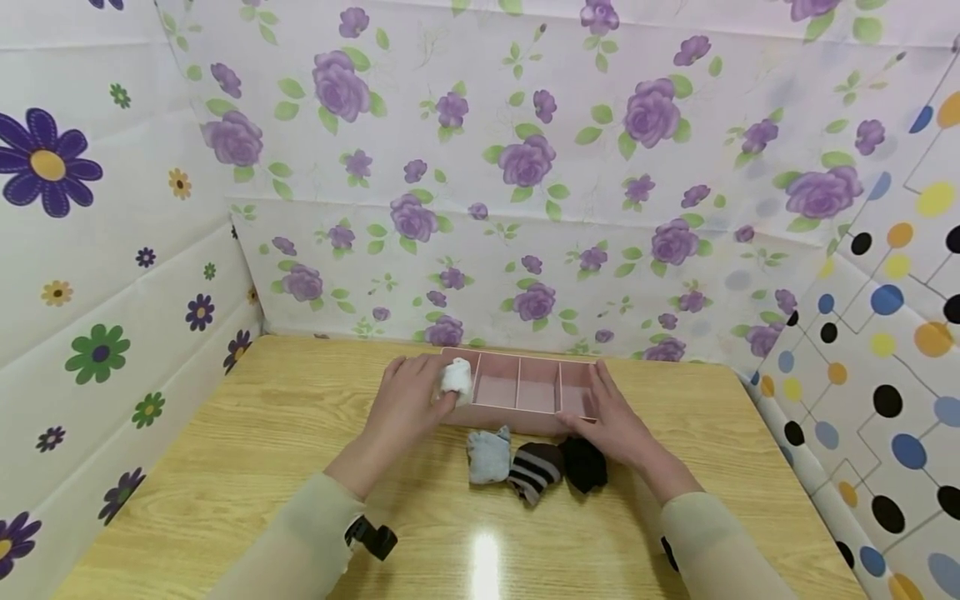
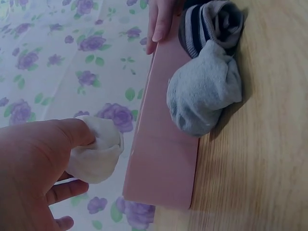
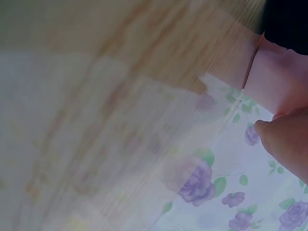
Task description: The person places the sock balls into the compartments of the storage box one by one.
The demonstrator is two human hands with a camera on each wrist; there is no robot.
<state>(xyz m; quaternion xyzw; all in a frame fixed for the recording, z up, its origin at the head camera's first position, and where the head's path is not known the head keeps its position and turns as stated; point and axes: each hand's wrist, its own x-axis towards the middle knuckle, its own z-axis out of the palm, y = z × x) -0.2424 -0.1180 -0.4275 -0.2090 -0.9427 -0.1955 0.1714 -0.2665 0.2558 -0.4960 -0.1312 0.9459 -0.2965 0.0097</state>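
My left hand (image 1: 411, 398) pinches a white rolled sock (image 1: 457, 379) between thumb and fingers, above the left end of a pink divided box (image 1: 517, 420). In the left wrist view the white sock (image 2: 97, 151) is held beside the box's end. My right hand (image 1: 617, 425) rests at the box's right end, thumb by the front rim, other fingers stretched along the right side. In front of the box sit a grey rolled sock (image 1: 488, 456), a brown-and-grey striped sock (image 1: 536, 472) and a black sock (image 1: 584, 464), partly under the right hand.
The box stands on a wooden table (image 1: 315, 400) near its back edge. A floral sheet (image 1: 465, 167) hangs behind, with patterned sheets at both sides. Thin dividers (image 1: 518, 385) split the box into compartments. The right wrist view is partly blurred.
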